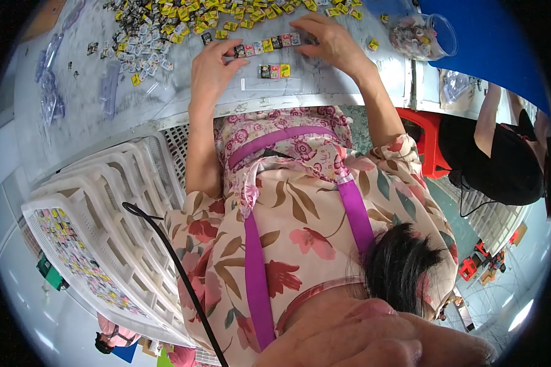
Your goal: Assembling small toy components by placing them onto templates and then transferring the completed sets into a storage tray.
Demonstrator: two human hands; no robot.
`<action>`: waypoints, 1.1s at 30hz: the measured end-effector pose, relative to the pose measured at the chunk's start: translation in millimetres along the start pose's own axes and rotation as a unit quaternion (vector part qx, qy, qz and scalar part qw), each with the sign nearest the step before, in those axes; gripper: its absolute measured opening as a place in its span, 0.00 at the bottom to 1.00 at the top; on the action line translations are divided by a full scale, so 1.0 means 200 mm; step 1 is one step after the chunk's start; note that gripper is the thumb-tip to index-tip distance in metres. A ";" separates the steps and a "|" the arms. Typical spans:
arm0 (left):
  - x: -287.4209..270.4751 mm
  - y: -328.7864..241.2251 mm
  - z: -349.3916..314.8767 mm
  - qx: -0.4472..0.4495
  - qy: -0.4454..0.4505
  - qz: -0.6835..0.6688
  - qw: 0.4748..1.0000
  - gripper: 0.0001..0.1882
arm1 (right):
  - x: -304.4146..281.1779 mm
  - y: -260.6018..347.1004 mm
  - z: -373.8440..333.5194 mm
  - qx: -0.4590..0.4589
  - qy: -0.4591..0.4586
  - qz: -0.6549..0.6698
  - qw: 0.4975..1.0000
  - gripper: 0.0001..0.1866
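Grey worktable (73, 116), stacked white crates (104, 202), a red stool (425, 137), perhaps tiled floor.

Both bare forearms stretch toward the far side; the left hand (211, 67) lies palm down, fingers curled, while the right hand (330, 43) seems to pinch.

A long row of small square wrapped candies (268, 44) lies on the pale grey desk (92, 116) between the left hand (211, 67) and the right hand (330, 40), with a shorter row of three candies (275, 71) just nearer the person. Beyond both rows spreads a loose heap of yellow and dark wrapped candies (165, 24). A clear plastic jar (423, 35), apparently lying on its side, sits right of the right hand. Stacked white plastic lattice crates (110, 226) stand beside the desk at the person's left.
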State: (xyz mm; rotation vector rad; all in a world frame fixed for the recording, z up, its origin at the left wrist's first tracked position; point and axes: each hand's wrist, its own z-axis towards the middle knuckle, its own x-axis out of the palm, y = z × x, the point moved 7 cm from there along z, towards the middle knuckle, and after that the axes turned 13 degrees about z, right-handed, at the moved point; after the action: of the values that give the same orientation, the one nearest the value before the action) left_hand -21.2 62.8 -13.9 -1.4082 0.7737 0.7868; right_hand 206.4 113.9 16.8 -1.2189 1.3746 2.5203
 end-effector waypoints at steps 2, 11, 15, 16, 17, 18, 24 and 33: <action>0.01 0.00 0.00 0.002 0.000 0.003 1.000 0.21 | 0.03 -0.01 -0.01 0.016 0.002 0.023 1.000 0.20; -0.01 -0.07 0.01 0.043 -0.019 0.034 0.998 0.16 | 0.13 0.03 0.00 0.024 -0.009 0.038 0.999 0.15; -0.01 -0.08 -0.02 0.073 -0.053 0.042 0.995 0.14 | 0.14 0.06 0.00 0.005 -0.016 0.035 0.999 0.15; -0.01 -0.09 -0.02 0.087 -0.064 0.065 0.992 0.14 | 0.13 0.06 0.00 -0.002 -0.019 0.036 0.999 0.14; 0.00 -0.10 -0.02 0.087 -0.064 0.065 0.992 0.14 | 0.14 0.06 0.00 -0.002 -0.019 0.036 0.999 0.14; 0.00 -0.10 -0.03 0.086 -0.067 0.069 0.992 0.14 | 0.14 0.05 -0.01 -0.002 -0.019 0.035 0.999 0.14; -0.02 -0.11 -0.02 0.086 -0.083 0.065 0.991 0.13 | 0.14 0.05 0.00 0.012 -0.014 0.030 0.999 0.15; -0.03 -0.08 -0.03 0.055 -0.067 0.028 0.996 0.17 | 0.16 0.04 0.02 0.020 0.009 0.024 0.999 0.19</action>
State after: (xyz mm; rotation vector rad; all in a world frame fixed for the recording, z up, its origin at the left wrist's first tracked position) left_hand -11.5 57.0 -1.3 -1.2273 0.7436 0.8615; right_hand 178.7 100.7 3.8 -1.2194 1.4686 2.5062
